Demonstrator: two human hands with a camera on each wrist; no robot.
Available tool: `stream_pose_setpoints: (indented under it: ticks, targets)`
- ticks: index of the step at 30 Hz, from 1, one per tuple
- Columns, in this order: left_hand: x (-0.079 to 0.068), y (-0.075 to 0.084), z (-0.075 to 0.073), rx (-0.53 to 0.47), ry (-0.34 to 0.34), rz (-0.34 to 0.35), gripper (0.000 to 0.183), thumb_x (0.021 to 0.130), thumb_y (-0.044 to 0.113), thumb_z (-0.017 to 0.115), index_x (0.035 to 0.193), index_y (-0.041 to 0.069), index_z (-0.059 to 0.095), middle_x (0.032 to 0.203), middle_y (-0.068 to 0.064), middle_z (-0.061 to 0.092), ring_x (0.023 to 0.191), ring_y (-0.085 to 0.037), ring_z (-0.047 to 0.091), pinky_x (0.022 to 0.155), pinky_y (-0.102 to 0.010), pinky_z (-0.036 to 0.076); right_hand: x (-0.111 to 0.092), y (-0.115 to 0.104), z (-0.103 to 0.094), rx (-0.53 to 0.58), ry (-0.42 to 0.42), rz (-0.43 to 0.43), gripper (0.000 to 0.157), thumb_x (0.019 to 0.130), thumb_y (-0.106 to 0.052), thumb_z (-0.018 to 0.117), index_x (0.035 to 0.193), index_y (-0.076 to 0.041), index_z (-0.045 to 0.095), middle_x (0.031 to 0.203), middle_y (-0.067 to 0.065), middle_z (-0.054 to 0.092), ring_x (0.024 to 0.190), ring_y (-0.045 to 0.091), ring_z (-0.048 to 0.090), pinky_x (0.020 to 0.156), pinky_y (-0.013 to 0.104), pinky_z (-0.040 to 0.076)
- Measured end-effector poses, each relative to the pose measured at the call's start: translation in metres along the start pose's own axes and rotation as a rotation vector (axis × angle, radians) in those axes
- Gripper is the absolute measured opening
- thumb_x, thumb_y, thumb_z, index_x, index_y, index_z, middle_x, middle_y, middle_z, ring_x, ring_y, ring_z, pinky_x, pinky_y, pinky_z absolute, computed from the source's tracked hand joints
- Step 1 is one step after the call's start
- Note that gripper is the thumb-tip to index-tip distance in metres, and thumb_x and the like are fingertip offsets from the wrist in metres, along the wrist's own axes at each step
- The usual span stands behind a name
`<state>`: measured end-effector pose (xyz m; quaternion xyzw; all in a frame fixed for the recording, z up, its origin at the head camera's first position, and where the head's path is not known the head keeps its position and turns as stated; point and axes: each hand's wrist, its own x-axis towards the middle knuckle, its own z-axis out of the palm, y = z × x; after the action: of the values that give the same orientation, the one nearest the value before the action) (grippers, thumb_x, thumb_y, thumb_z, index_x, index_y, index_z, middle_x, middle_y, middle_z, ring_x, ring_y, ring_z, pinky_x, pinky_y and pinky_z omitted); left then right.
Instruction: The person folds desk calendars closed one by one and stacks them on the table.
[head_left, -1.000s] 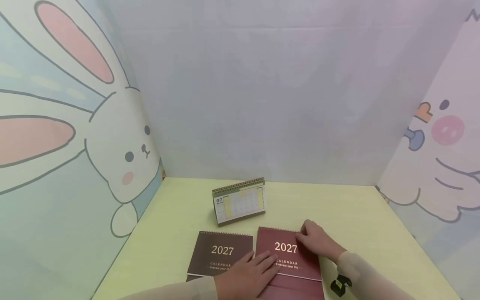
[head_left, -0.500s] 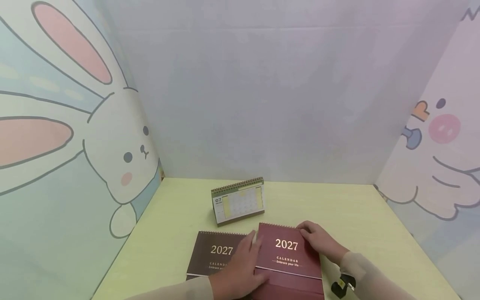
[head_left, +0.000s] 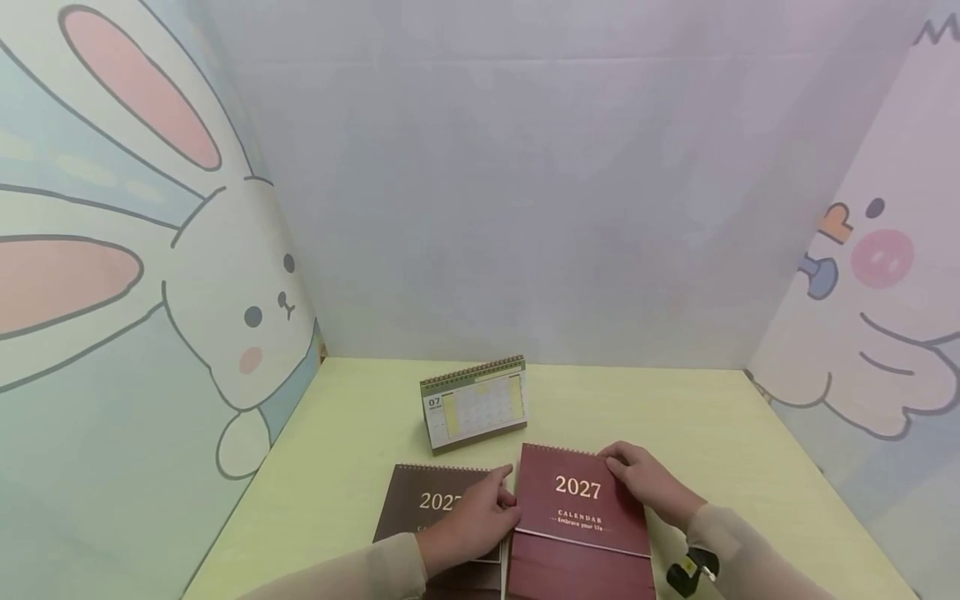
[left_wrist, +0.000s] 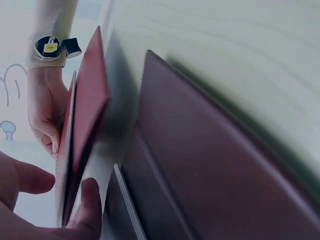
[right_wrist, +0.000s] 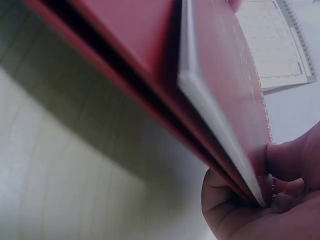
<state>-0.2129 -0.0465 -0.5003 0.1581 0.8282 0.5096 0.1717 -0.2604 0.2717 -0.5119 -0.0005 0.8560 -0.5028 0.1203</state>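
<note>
A wine-red 2027 calendar (head_left: 577,517) with a spiral binding along its top edge is tilted up off the table. My right hand (head_left: 645,479) pinches its upper right corner, thumb on the cover and fingers curled beneath, as the right wrist view shows. At the calendar's left edge is my left hand (head_left: 476,521). In the left wrist view its thumb and a bent finger stand on either side of that edge, thumb tip right at the cover. A dark brown 2027 calendar (head_left: 408,496) lies to the left, partly hidden under my left forearm and hand.
Behind the two covers a small desk calendar (head_left: 480,408) stands upright, its page marked 07. The pale yellow table (head_left: 637,408) ends at a plain back wall (head_left: 525,208). Side panels show a cartoon rabbit (head_left: 232,333) and a white bird. A black strap device (head_left: 692,572) sits on my right wrist.
My left hand has come off the red cover and moved to its left edge. The red calendar's top has risen and shifted slightly right, with my right hand keeping its corner.
</note>
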Motion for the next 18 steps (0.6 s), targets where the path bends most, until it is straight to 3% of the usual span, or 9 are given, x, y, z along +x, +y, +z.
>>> stream_pose_setpoints:
  ticks: [6, 18]
  targets:
    - [0.001, 0.004, 0.002, -0.055, 0.003, -0.003, 0.071, 0.103, 0.013, 0.069, 0.166, 0.002, 0.038, 0.089, -0.003, 0.067, 0.069, -0.010, 0.057, 0.063, -0.026, 0.047, -0.001, -0.010, -0.003, 0.041, -0.016, 0.007, 0.027, 0.114, -0.013, 0.047, 0.129, 0.002, 0.065, 0.113, 0.015, 0.074, 0.091, 0.019, 0.069, 0.075, 0.034, 0.058]
    - [0.002, 0.009, 0.002, -0.104, 0.001, -0.015, 0.071, 0.104, 0.009, 0.068, 0.167, 0.002, 0.036, 0.095, -0.005, 0.066, 0.076, -0.012, 0.058, 0.068, -0.026, 0.046, 0.000, -0.013, -0.007, 0.054, -0.021, -0.001, 0.029, 0.115, -0.015, 0.048, 0.132, 0.002, 0.064, 0.116, 0.014, 0.074, 0.092, 0.020, 0.069, 0.074, 0.036, 0.059]
